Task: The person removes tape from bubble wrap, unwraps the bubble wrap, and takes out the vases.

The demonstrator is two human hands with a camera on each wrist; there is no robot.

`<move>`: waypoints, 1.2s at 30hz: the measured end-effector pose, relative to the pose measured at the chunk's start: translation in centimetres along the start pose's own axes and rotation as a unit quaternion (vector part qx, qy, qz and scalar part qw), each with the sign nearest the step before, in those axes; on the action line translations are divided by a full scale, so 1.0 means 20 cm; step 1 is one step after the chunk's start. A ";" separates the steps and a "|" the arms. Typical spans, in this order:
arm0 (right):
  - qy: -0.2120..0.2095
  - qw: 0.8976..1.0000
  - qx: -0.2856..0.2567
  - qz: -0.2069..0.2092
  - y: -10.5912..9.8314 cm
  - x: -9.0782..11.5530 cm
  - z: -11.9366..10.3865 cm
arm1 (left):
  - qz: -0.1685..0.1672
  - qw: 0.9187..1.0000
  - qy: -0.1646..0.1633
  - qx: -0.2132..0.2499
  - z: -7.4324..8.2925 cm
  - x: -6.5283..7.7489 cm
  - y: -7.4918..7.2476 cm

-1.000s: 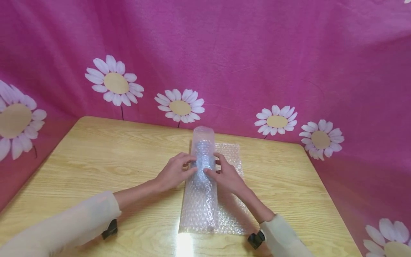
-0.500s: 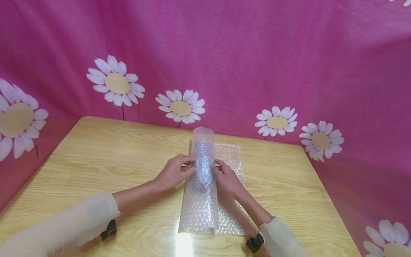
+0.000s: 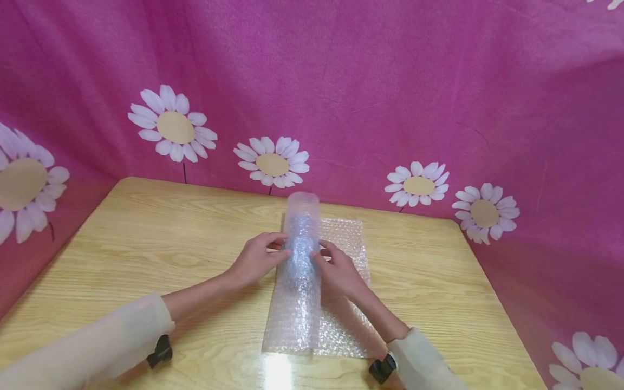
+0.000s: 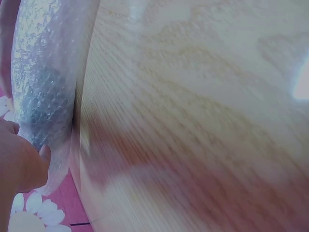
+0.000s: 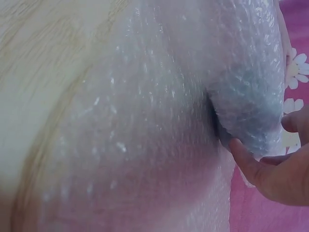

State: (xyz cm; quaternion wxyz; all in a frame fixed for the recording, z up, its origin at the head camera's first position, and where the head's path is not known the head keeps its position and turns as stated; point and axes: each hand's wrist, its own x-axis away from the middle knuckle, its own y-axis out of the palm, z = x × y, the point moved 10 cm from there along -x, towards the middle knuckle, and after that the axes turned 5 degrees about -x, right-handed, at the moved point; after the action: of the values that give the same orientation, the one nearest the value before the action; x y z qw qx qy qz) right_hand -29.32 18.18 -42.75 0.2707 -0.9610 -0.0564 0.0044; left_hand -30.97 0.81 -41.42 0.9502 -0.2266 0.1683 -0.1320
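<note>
One bubble-wrap roll (image 3: 303, 292), bluish object (image 3: 301, 230) inside (kind not discernible), lying lengthwise on the counter (image 3: 146, 238), far end by its far edge. Flat wrap (image 3: 343, 330): right of the roll. Left hand (image 3: 255, 260), right hand (image 3: 342, 273): one per flank, each grip parted, fingertips touching, presumably to steady the roll.

A magenta cloth (image 3: 351, 108) hangs behind the bench (image 3: 161, 233) and along both its sides, falling in soft folds and printed with large daisies (image 3: 175, 127), white-petalled with tan centres, some on thin dark stems. The bench has a glossy, pale yellow wood-grain top with rounded far corners, and a white patch of reflected light (image 3: 278, 371) glares on its nearer part.
</note>
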 end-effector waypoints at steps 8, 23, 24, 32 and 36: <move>-0.038 0.999 0.001 -0.007 0.03 0.00 -0.07 | -0.005 0.999 -0.032 -0.008 -0.05 0.01 -0.03; 0.000 0.999 -0.032 -0.026 0.07 -0.01 0.01 | 0.019 1.000 -0.017 -0.017 0.00 -0.01 -0.04; 0.002 0.999 -0.038 -0.029 0.08 -0.01 0.01 | 0.016 0.999 -0.023 -0.016 0.00 -0.01 -0.04; -0.004 0.999 -0.038 -0.028 0.09 -0.01 -0.01 | 0.004 0.999 -0.041 -0.014 -0.01 0.00 -0.04; -0.009 0.999 -0.027 -0.027 0.09 -0.01 -0.03 | 0.006 0.999 -0.041 -0.014 -0.02 0.01 -0.05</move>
State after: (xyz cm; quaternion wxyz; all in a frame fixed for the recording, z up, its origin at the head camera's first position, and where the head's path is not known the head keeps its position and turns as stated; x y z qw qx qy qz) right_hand -29.35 16.33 -43.13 0.2438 -0.9661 -0.0852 0.0041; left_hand -31.16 -0.30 -41.34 0.9537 -0.2444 0.1325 -0.1147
